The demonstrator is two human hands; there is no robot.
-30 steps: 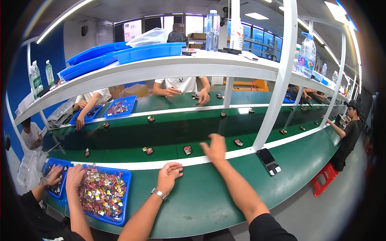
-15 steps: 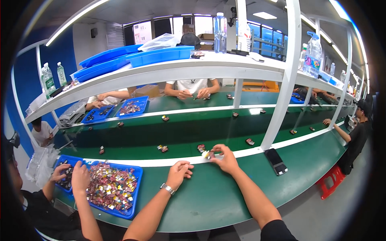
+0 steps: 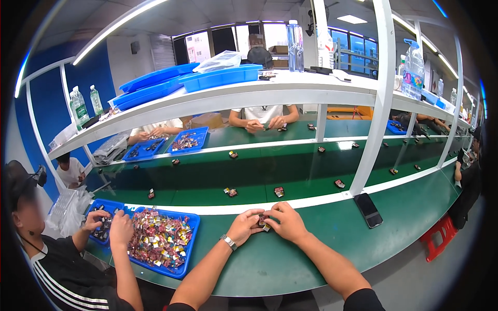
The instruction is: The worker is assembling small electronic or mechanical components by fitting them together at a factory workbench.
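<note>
My left hand [image 3: 245, 228] and my right hand [image 3: 288, 224] meet over the green bench, just on my side of the white rail. Between their fingertips is a small electronic part [image 3: 264, 222], dark and reddish with a pale yellow-white patch; the fingers cover much of it. Both hands pinch it, the left from its left side and the right from above and its right side. Similar small parts lie on the green belt beyond the rail, the nearest being a reddish one [image 3: 279, 192] straight ahead and a yellow-white pair [image 3: 230, 192] to its left.
Left of my forearm stands a blue tray [image 3: 195, 239] heaped with small reddish, white and yellow parts. A co-worker's hands [image 3: 121, 228] work over a smaller blue tray beside it. A black phone [image 3: 368, 210] lies by the white post [image 3: 377, 114]. An overhead shelf [image 3: 290, 97] spans the belt.
My right hand has drawn the small part back from the rail toward me. My left hand, which held nothing, has closed on it too. The whole view has shifted slightly.
</note>
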